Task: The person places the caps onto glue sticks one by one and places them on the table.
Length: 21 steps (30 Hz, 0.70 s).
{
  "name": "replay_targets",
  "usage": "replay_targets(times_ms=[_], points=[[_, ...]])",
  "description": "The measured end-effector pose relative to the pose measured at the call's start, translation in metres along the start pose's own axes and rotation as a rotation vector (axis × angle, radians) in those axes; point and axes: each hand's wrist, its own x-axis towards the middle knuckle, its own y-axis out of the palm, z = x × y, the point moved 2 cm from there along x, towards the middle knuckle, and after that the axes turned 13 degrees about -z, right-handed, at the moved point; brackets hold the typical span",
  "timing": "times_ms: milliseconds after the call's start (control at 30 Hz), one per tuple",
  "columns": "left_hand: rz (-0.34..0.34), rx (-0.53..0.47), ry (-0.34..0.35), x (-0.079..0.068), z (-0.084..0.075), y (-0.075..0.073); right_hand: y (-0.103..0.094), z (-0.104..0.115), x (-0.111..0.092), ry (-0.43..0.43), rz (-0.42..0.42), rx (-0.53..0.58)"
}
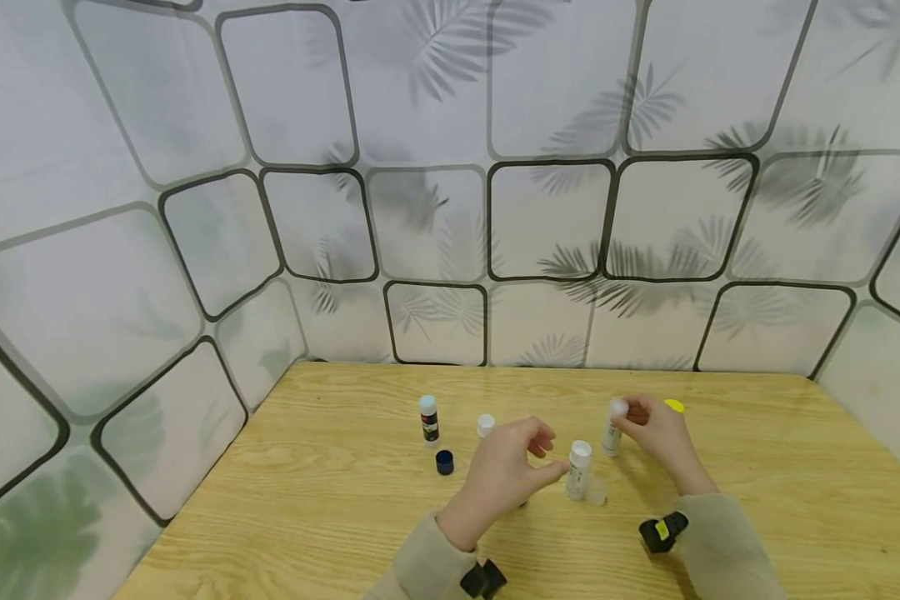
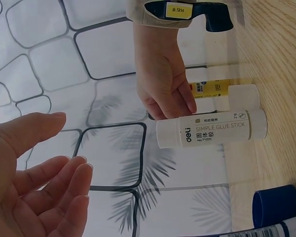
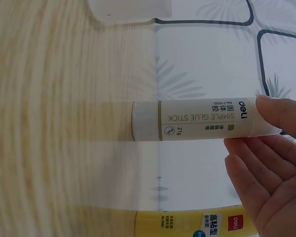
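My right hand (image 1: 658,435) pinches the translucent top end of a white glue stick (image 1: 612,432), which stands upright on the table. In the right wrist view its label (image 3: 202,118) reads "SIMPLE GLUE STICK", and thumb and fingertips are at its end. My left hand (image 1: 501,468) has its fingers spread and relaxed, holding nothing. Just right of its thumb stands a second white glue stick (image 1: 578,472), also seen lettered (image 2: 212,129) in the left wrist view. A translucent cap (image 1: 596,492) sits beside that stick's base.
Behind my right hand stands a yellow glue stick (image 3: 187,223). Farther left are a dark glue stick with a pale blue top (image 1: 429,422) and a dark blue cap (image 1: 445,462). Another white-topped stick (image 1: 486,423) is partly hidden by my left hand. A patterned curtain (image 1: 435,225) borders the wooden table.
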Motion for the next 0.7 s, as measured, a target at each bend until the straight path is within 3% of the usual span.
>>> replay_targets(times_ms=[700], points=[[0.009,-0.005,-0.013,-0.0003,0.0,0.0003,-0.0073,0.0087,-0.002,0.032,-0.003,0.0]])
